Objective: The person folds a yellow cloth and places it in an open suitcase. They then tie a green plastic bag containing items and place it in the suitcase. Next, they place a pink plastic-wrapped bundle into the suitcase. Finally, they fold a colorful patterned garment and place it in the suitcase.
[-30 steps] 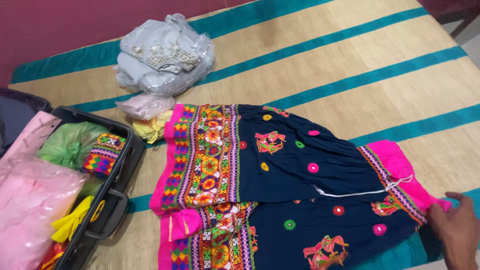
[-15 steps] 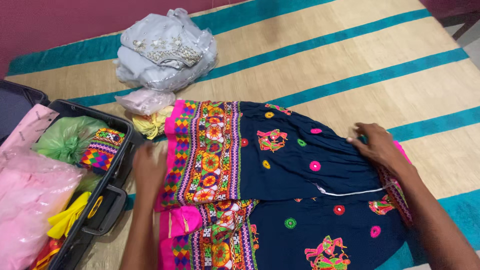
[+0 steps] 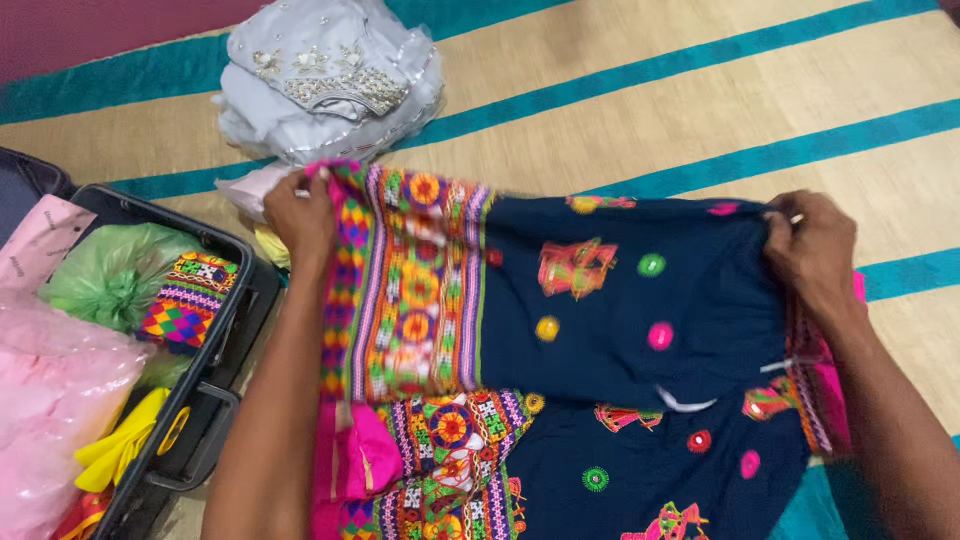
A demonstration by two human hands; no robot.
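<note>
— Hands first, what are they doing?

— Both are closed on the navy embroidered skirt (image 3: 610, 300) in the middle of the frame. The left hand (image 3: 300, 215), at centre left, pinches the far corner of its bright border band (image 3: 410, 290), the one striped in pink, orange, green and purple. The right hand (image 3: 812, 250), at centre right, grips the waist end, fingers curled over the dark cloth beside the pink waistband (image 3: 830, 400).

— Is the skirt flat?

— Not quite. The far edge is lifted between the two hands, and the cloth hangs slack from it towards the bottom of the frame, where a second layer with round mirror patches lies on the mat. A white drawstring (image 3: 690, 403) shows at lower right of centre.

— What is under it all?

— A tan woven mat with teal stripes (image 3: 640, 90), filling the upper right of the frame.

— And around it?

— At the upper left, a heap of pale grey cloth with silver trim (image 3: 325, 80) sits just beyond the left hand. At the far left, an open dark suitcase (image 3: 215, 400) stands near the skirt's border. Inside I see a green plastic bag (image 3: 115, 275), a folded patchwork piece (image 3: 185, 305) beside it, a pink plastic bag (image 3: 45, 400) lower down, and something yellow (image 3: 125, 445) by the suitcase rim
</note>
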